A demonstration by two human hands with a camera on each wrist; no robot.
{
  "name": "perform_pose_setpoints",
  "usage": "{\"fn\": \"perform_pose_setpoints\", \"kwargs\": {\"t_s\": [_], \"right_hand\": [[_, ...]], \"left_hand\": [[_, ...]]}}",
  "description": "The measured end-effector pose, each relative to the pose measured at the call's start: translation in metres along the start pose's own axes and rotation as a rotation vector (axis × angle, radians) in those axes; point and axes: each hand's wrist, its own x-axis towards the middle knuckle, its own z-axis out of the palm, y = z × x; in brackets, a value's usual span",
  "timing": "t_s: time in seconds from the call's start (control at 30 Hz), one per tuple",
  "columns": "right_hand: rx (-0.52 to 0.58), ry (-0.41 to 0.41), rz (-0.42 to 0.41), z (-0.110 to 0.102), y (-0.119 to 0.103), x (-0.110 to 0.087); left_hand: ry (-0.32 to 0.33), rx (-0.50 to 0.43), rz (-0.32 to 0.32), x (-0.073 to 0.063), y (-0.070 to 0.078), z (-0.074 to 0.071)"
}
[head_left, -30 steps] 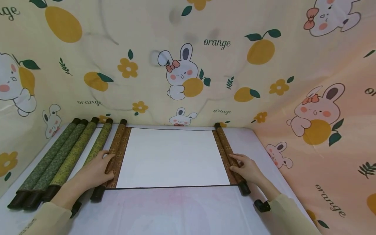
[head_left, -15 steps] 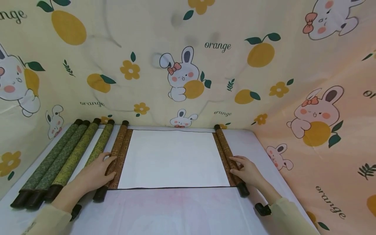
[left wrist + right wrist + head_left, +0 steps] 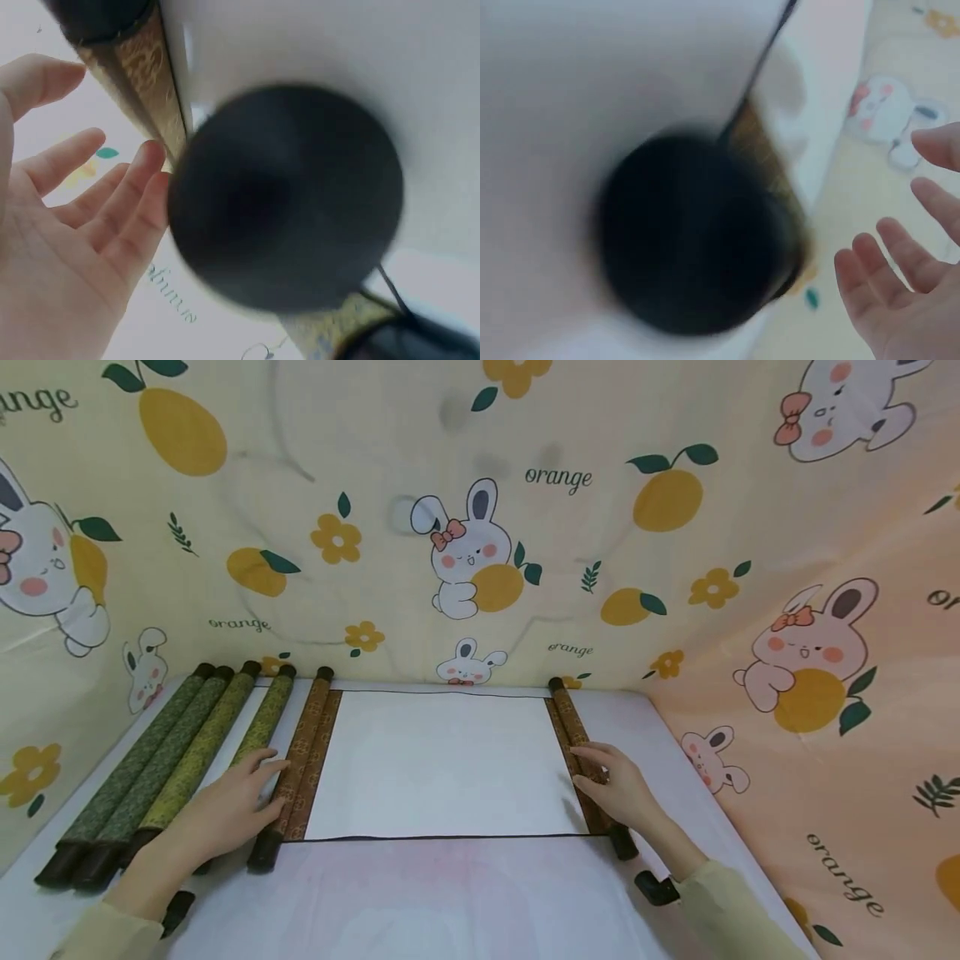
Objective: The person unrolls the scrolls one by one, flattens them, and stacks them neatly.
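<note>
A hanging scroll lies unrolled on the table in the head view, its white paper (image 3: 442, 764) flat between two brown patterned rollers with black ends. Beside the left roller (image 3: 306, 739) is my left hand (image 3: 225, 806), fingers loosely bent and spread. In the left wrist view this hand (image 3: 82, 210) holds nothing. My right hand (image 3: 621, 787) hovers over the right roller (image 3: 567, 714), thumb and fingers parted. The right wrist view shows the right hand (image 3: 900, 296) with relaxed fingers and nothing in them; a blurred black disc (image 3: 690, 236) covers part of the scroll there.
Left of the open scroll lie rolled scrolls: a dark green one (image 3: 138, 768), another dark green one (image 3: 168, 760), and a yellow-green one (image 3: 204, 743). A further yellow-green scroll (image 3: 264, 714) is partly behind my left hand. Printed cloth (image 3: 375, 460) walls the back and sides.
My hands have come off the two rollers; the right moved slightly left and up, the left slightly left. The scroll stays spread flat. The head view has shifted slightly.
</note>
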Motion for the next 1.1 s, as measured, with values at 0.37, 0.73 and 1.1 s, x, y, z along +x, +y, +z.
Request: {"fn": "perform_pose_setpoints", "kwargs": {"t_s": [0.37, 0.73, 1.1], "right_hand": [[0.206, -0.067, -0.146, 0.046, -0.076, 0.036], [0.297, -0.204, -0.303, 0.111, -0.16, 0.07], [0.371, -0.423, -0.404, 0.163, -0.249, 0.09]], "left_hand": [[0.046, -0.02, -0.047, -0.018, -0.021, -0.028], [0.146, -0.003, -0.066, -0.022, -0.054, -0.049], [0.026, 0.069, -0.072, -0.025, -0.086, -0.051]]}}
